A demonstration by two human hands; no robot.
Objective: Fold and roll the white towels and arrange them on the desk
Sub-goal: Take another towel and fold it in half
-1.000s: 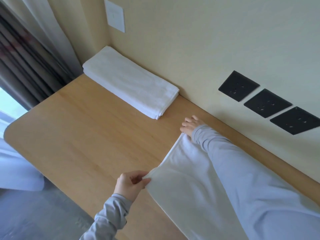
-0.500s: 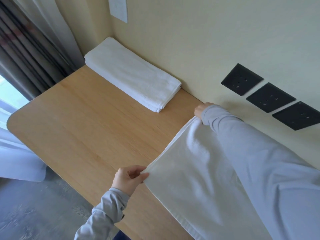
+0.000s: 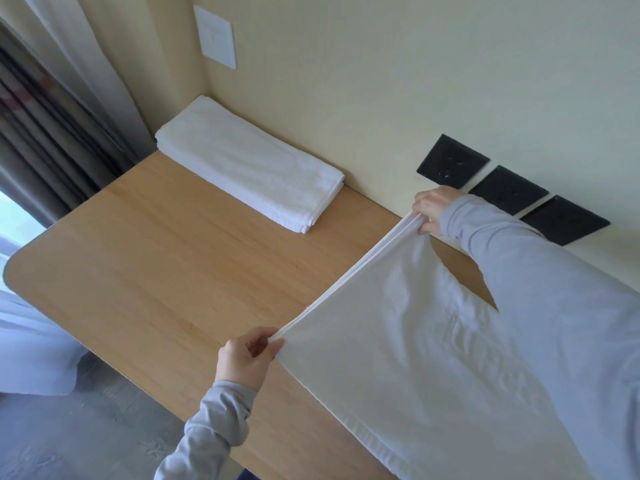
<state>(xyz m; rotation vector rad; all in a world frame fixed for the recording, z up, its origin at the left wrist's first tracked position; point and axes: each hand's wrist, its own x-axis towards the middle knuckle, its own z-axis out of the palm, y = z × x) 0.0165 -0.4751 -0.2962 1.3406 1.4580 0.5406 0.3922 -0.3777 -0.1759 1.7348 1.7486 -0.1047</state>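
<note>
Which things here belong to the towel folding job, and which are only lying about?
Part of the job: stretched towel, pinched by left hand and right hand; folded towel by the wall; desk.
Just there: black sockets; white wall plate; curtains.

- Low in view, at 7 o'clock from frame centre: left hand (image 3: 247, 356), back toward camera, thumb and curled fingers (image 3: 261, 353) pinching near corner of white towel (image 3: 398, 341).
- Left forearm in grey left sleeve (image 3: 207, 434) comes in from 6 o'clock edge.
- At 2 o'clock from it, well apart: right hand (image 3: 431, 211), arm stretched forward, fingers curled, pinching far corner.
- Right arm in grey right sleeve (image 3: 536, 289) enters from 4 o'clock.
</note>
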